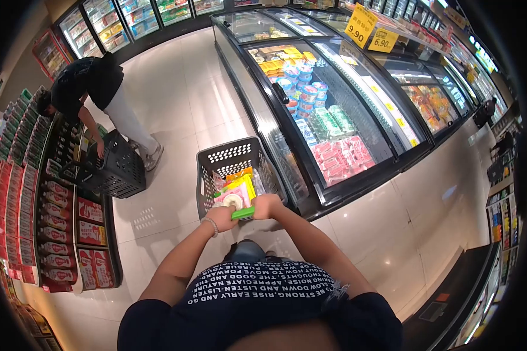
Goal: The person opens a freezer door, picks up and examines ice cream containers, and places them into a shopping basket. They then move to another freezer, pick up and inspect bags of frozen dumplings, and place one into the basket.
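Note:
Both of my hands are closed around the green handle (243, 213) of a dark grey shopping basket (208, 175) with holes in its walls. My left hand (221, 218), with a beaded bracelet at the wrist, grips the handle's left end. On its right end sits my right hand (267, 206). Inside the basket lie several packages, among them a yellow packet (245, 183), an orange packet (239, 174) and a pink one (236, 192). A pale round item (233, 201) lies just beyond my left hand, partly hidden by it.
A glass-topped freezer (275, 123) runs close along the basket's right side. At left, another person (88, 85) bends over beside a dark basket (120, 167), near shelves of bottles (57, 234). Tiled floor (181, 70) stretches ahead toward upright fridges (143, 20).

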